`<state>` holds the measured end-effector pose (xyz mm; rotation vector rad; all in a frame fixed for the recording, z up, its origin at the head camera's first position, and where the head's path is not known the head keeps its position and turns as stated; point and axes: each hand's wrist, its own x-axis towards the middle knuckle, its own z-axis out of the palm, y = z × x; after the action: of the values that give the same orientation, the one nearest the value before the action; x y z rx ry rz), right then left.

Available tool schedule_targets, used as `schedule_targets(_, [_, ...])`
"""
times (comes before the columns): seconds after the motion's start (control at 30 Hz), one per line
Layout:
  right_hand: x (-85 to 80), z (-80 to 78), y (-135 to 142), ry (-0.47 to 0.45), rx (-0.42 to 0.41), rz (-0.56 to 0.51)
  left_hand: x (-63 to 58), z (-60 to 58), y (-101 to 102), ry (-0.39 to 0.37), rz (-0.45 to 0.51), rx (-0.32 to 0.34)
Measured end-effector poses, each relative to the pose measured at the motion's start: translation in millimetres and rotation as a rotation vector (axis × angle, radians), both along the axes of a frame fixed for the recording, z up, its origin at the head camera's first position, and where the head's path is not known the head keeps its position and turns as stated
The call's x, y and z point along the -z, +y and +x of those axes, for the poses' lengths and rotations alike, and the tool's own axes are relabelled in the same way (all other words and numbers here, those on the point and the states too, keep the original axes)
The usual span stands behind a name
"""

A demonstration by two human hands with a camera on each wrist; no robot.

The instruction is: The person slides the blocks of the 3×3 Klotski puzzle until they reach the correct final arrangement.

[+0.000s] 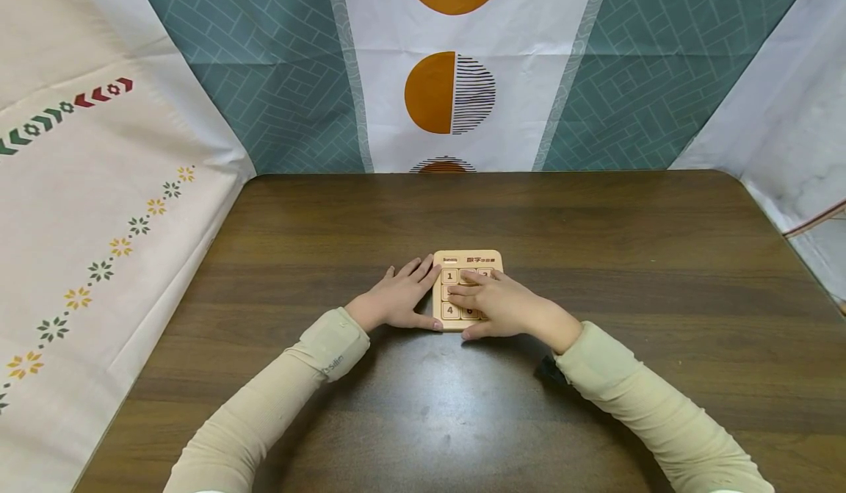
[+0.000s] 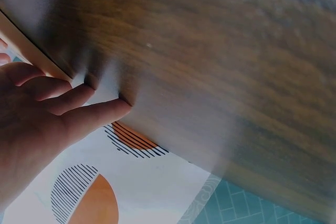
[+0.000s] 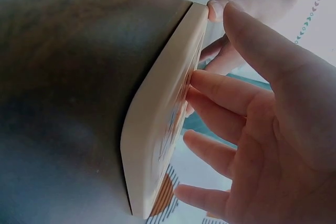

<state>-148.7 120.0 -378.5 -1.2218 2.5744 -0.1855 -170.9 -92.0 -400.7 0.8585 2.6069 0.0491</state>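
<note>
A light wooden number slide puzzle [image 1: 438, 317] lies flat on the table in the head view, with a printed strip along its far edge and square numbered tiles below. Beside its left edge is my left hand [image 1: 399, 298], fingers spread, with the index fingertip and thumb tip right at the frame. My right hand [image 1: 507, 307] reaches over the tiles from the right, its fingers extended and hiding several of them. In the right wrist view, fingertips touch the top of the puzzle [image 3: 149, 119]. Tiles 1 and 4 show on the left side.
The dark brown wooden table [image 1: 330, 221] has rounded far corners. Behind it hangs a patterned cloth [image 1: 284, 103] in teal and white with orange circles. A cream cloth [image 1: 132, 317] with flower motifs drapes along the left side.
</note>
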Motion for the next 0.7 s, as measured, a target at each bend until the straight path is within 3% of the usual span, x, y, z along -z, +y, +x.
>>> schedule_targets(0.3, [-0.7, 2.1, 4, 0.014, -0.011, -0.005, -0.5, 0.2, 0, -0.008, -0.003, -0.001])
schedule_targets(0.7, [-3.6, 25.8, 20, 0.076, 0.016, 0.000, -2.5, 0.8, 1, -0.015, -0.003, -0.007])
